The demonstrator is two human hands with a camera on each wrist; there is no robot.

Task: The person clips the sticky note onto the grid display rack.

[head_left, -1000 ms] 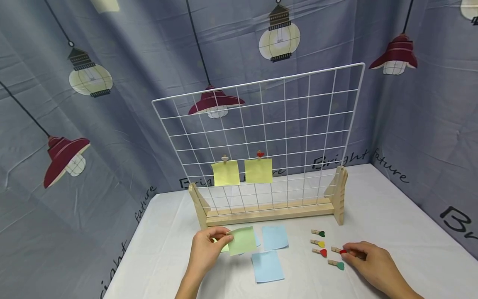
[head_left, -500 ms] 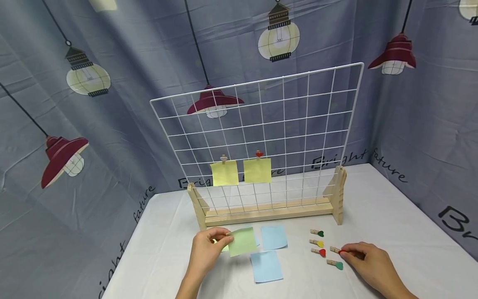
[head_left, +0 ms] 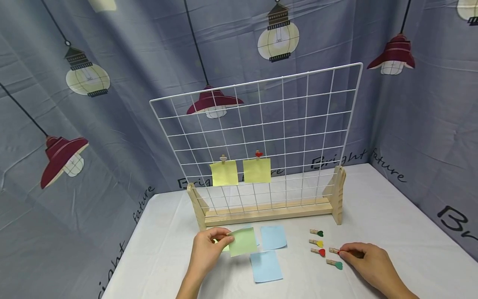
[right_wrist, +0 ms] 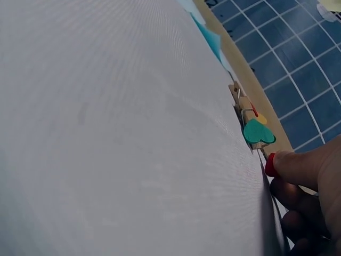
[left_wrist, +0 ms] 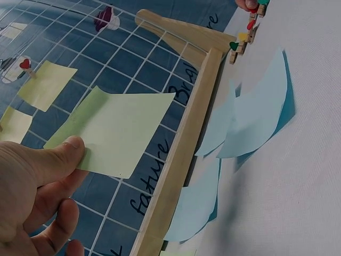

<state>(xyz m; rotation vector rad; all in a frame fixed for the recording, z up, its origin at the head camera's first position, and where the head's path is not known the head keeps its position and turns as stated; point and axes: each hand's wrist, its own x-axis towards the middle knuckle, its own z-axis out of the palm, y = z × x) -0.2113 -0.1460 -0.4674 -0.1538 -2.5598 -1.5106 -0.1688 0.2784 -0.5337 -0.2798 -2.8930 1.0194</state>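
Observation:
Between thumb and index finger my left hand (head_left: 207, 248) pinches a light green sticky note (head_left: 242, 241), seen large in the left wrist view. My right hand (head_left: 367, 261) has thumb and fingertips on the heart end of a small wooden clothespin (head_left: 333, 250) with a red heart; the red heart (right_wrist: 271, 165) peeks past the thumb in the right wrist view. Around that hand lie several more clothespins: dark green (head_left: 317, 233), yellow (head_left: 316, 243), another red (head_left: 318, 252) and teal green (head_left: 334, 264). Blue sticky notes (head_left: 267, 266) lie right of the left hand, one partly hidden behind the green note.
A white wire grid (head_left: 284, 124) stands in a wooden base (head_left: 269, 213) behind the hands. Two yellow sticky notes (head_left: 225, 173) hang on it, each under a heart clothespin (head_left: 223, 158). A lamp-print curtain (head_left: 130, 124) encloses the white table (head_left: 164, 249).
The view has shifted slightly. Both hands keep nearly the same places, the left with the green sticky note, the right at the red heart clothespin.

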